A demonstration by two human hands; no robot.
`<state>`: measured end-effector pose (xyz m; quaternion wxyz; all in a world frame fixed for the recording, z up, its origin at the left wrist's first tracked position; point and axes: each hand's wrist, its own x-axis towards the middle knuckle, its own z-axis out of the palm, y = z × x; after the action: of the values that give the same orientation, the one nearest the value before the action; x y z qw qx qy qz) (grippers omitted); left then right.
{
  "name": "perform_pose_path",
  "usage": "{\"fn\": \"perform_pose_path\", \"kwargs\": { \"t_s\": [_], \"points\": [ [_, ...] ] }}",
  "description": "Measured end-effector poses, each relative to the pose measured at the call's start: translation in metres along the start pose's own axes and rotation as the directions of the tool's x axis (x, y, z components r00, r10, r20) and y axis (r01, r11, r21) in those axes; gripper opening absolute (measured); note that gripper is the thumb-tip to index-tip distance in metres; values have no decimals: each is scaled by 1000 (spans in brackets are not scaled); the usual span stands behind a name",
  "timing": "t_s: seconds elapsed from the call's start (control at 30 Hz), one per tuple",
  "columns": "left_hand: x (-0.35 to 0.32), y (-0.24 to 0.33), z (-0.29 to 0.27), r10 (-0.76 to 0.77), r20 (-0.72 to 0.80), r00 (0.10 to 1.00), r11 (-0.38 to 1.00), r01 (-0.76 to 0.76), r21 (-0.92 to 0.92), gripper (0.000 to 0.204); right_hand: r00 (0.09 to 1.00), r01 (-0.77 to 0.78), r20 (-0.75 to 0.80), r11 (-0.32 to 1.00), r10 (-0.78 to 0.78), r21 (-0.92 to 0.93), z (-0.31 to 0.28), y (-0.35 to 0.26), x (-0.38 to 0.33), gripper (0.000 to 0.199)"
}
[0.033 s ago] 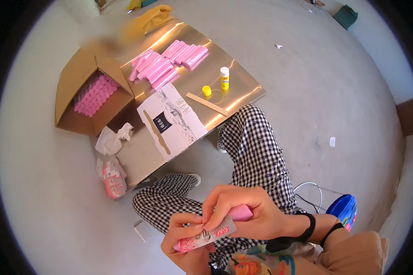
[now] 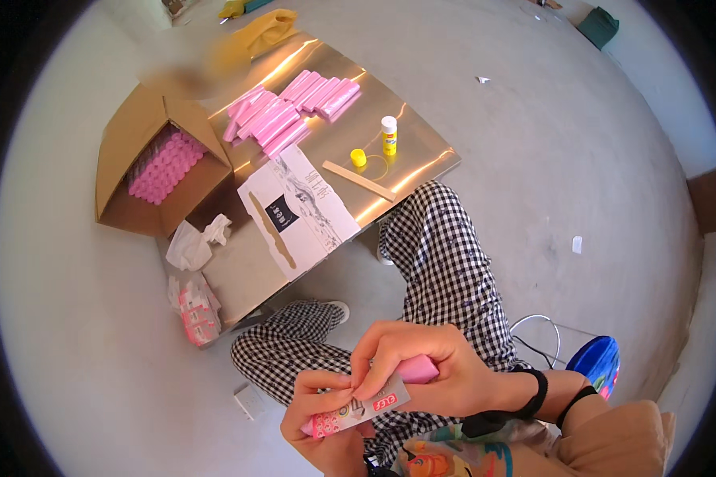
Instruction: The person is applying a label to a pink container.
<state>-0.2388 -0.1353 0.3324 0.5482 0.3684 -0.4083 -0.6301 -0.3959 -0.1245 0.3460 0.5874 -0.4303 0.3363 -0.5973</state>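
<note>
Over my lap, both hands are closed around one pink roll [image 2: 418, 369] with a grey and pink printed label [image 2: 374, 406] along its side. My left hand [image 2: 313, 415] grips the lower left end, its thumb and fingers pressed to the label's edge. From the right, my right hand [image 2: 437, 362] wraps the roll, and its fingertips meet the left hand's at the label's upper edge. The roll's pink end shows inside the right hand; my fingers hide its middle. Several similar pink rolls [image 2: 274, 119] lie in a heap on the metal table [image 2: 330, 67].
A cardboard box [image 2: 119, 159] stands open with pink rolls inside. A white-capped yellow glue bottle [image 2: 389, 139], yellow cap [image 2: 358, 157], wooden strip [image 2: 358, 180] and printed cardboard sheet [image 2: 322, 234] lie near the front edge. Crumpled white plastic [image 2: 188, 246] and label bundles [image 2: 199, 312] sit left. A blue stool [image 2: 594, 362] stands right.
</note>
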Motion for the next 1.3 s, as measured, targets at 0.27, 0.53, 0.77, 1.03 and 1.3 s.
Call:
{"fn": "perform_pose_path", "kwargs": {
  "t_s": [0.27,0.53,0.77,1.03,1.3],
  "points": [
    [-2,0,5,47,-89,995,998,-43,44,13,998,60,-8,997,-61,-42,4,3,0,19],
    [0,-4,5,85,-116,990,992,-73,104,18,993,105,-52,990,-110,-92,4,5,2,26],
    [4,-2,-1,-8,-44,999,1000,10,27,20,991,129,-33,987,-132,-94,1,7,5,21],
    [14,2,-3,12,38,999,995,-15,96,20,998,63,28,993,-60,-103,-5,5,7,18],
    [17,4,-10,-20,76,997,997,14,74,22,998,59,30,998,-58,-15,-7,17,2,18]
  ]
}}
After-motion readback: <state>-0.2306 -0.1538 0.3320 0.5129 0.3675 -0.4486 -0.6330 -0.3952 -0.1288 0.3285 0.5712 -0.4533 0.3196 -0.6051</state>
